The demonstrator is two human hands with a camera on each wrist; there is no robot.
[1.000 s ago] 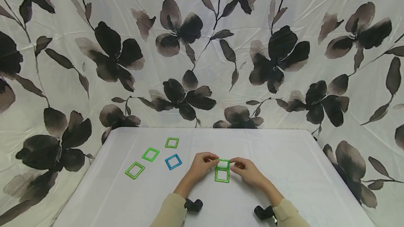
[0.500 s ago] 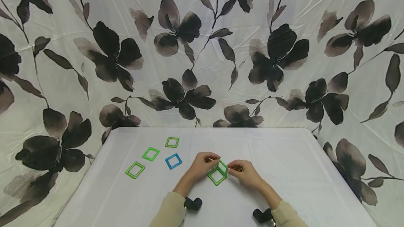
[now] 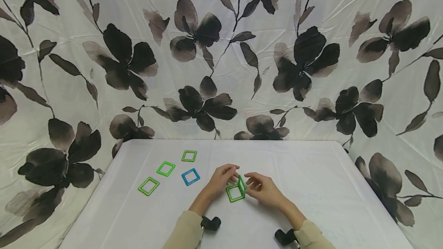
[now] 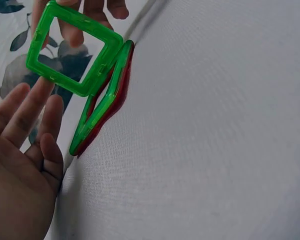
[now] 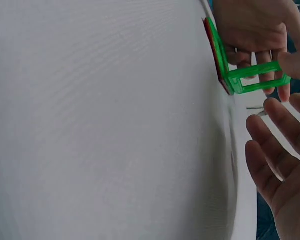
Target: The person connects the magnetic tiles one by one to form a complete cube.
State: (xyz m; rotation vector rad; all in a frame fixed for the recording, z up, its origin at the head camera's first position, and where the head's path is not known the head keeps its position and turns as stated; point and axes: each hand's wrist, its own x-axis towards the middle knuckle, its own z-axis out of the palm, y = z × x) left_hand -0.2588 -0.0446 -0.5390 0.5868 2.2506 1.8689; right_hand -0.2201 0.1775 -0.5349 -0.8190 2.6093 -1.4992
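Two green square frame tiles are joined at an edge: one lies flat (image 3: pixel 235 199), red along its underside, and the other stands raised (image 3: pixel 243 187) at its right side. My left hand (image 3: pixel 220 180) is at the raised tile's upper left; in the left wrist view a fingertip (image 4: pixel 46 86) touches its edge, the other fingers being relaxed and spread. To the right, my right hand (image 3: pixel 264 190) has its thumb against or close beside the raised tile. In the right wrist view its fingers (image 5: pixel 285 165) are loosely spread, apart from the tile.
Several loose frame tiles lie left of my hands: a blue one (image 3: pixel 187 183) and green ones, including one near the back edge (image 3: pixel 189 160). The white table (image 3: pixel 311 156) meets a floral cloth (image 3: pixel 301 114) behind. A black wrist camera (image 3: pixel 212 224) is on my left wrist.
The joined tiles have turned and shifted slightly left. The far tile has folded up from nearly flat to upright. Both hands, earlier pinching its sides, have loosened; the right has moved slightly left.
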